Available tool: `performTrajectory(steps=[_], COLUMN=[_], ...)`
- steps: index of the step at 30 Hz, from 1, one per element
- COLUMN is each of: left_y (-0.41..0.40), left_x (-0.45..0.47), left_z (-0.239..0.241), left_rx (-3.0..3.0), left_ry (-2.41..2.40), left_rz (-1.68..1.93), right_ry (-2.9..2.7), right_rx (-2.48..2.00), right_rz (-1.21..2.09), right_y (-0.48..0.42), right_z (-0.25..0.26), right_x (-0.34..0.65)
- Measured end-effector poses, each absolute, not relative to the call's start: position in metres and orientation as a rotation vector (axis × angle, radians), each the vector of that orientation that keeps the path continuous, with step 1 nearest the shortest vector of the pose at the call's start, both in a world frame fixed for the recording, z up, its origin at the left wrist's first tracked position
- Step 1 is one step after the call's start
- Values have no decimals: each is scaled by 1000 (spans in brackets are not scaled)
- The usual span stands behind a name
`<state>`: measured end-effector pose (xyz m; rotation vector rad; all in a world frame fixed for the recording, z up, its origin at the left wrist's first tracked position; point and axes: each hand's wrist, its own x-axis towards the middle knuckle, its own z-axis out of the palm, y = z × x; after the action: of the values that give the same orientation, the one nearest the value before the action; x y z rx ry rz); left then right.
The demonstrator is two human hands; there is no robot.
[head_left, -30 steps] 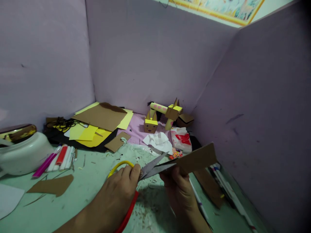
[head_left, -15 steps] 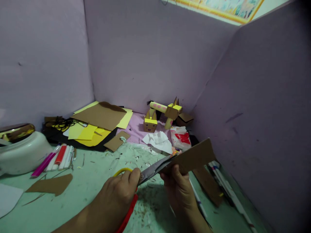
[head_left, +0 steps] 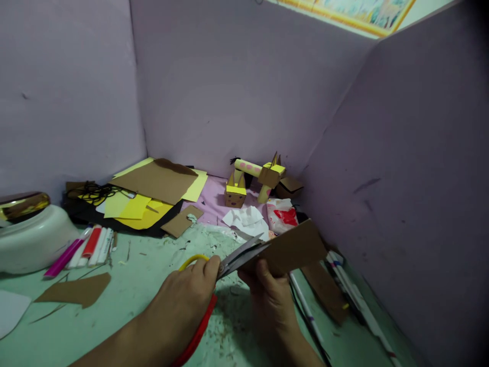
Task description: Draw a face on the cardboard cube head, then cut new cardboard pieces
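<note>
My left hand is closed round a pair of scissors with one yellow and one red handle loop. The scissors' blades are parted and meet the near left edge of a brown piece of cardboard. I cannot tell whether the edge lies between the blades. That piece is tilted in the air, pinched between the thumb and fingers of my right hand. Part of the grip is hidden behind the cardboard.
Markers lie beside a white rounded container at left. A cardboard offcut is in front. Yellow sheets and a large cardboard sheet lie behind. Small box-headed animal figures stand by the wall, near crumpled white paper.
The scissors' blades have opened wider. My right hand and the cardboard have shifted a little to the left, and the left hand has moved only slightly.
</note>
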<state>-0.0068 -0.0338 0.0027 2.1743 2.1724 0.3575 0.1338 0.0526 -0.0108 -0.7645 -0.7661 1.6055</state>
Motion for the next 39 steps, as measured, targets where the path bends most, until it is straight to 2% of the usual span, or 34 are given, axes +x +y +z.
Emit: performTrajectory(steps=[4, 12, 16, 22, 39], left_y=[-38, -38, -38, -35, -34], left_x=[-5, 2, 4, 0, 4], left_z=[18, 25, 26, 12, 20], left_rx=[2119, 2072, 2018, 1982, 2029], left_ry=[2105, 2103, 2074, 2099, 2114], left_rz=[149, 82, 117, 376, 231], right_ry=[-747, -789, -802, -827, -819], right_rx=[-774, -767, -760, -878, -909], right_rz=[1604, 1609, 1599, 1567, 1559], right_y=[51, 49, 48, 49, 45], right_z=[-11, -17, -16, -16, -16], right_x=[133, 137, 137, 136, 132])
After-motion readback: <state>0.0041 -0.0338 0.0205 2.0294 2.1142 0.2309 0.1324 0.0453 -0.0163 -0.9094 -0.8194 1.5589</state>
